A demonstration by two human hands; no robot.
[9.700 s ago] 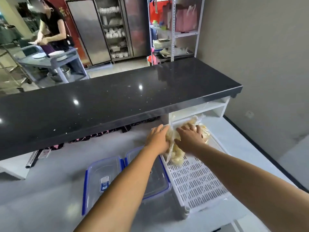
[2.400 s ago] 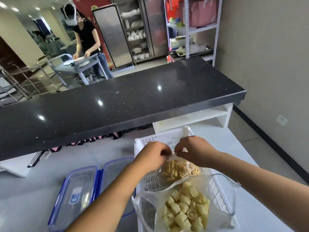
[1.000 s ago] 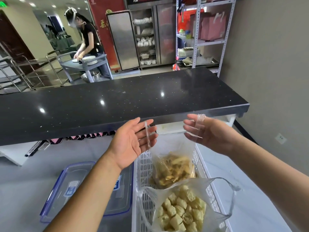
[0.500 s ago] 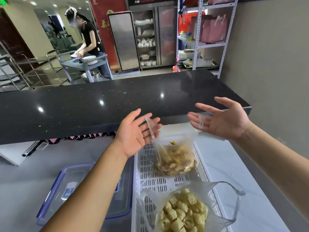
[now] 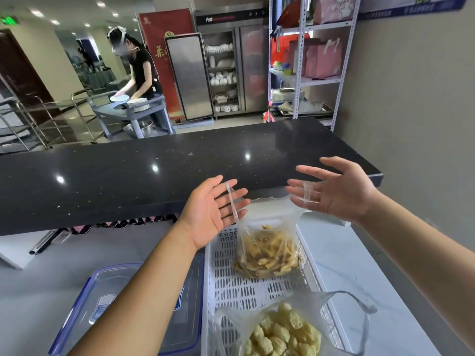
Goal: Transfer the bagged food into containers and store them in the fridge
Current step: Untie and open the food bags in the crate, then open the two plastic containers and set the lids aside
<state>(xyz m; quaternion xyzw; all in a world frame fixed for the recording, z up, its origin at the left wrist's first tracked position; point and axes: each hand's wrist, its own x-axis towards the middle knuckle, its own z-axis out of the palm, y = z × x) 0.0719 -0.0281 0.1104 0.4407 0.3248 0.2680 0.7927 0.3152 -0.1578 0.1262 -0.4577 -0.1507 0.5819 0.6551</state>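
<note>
Mid-frame, I hold my left hand (image 5: 208,214) and right hand (image 5: 341,194) palms up, fingers straight and spread. The bag of strips (image 5: 267,253) hangs from handles looped over them, above the white basket (image 5: 231,286).

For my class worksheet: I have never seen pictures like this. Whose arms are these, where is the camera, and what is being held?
There is no machine here. A person wears a camera on the head, looking down at their own arms. The left hand and right hand are spread, and the handles of a clear bag of yellow strips are looped over their straight fingers. Below is a white basket holding a second bag of puffy yellow pieces. Lidded boxes sit on the left.
</note>
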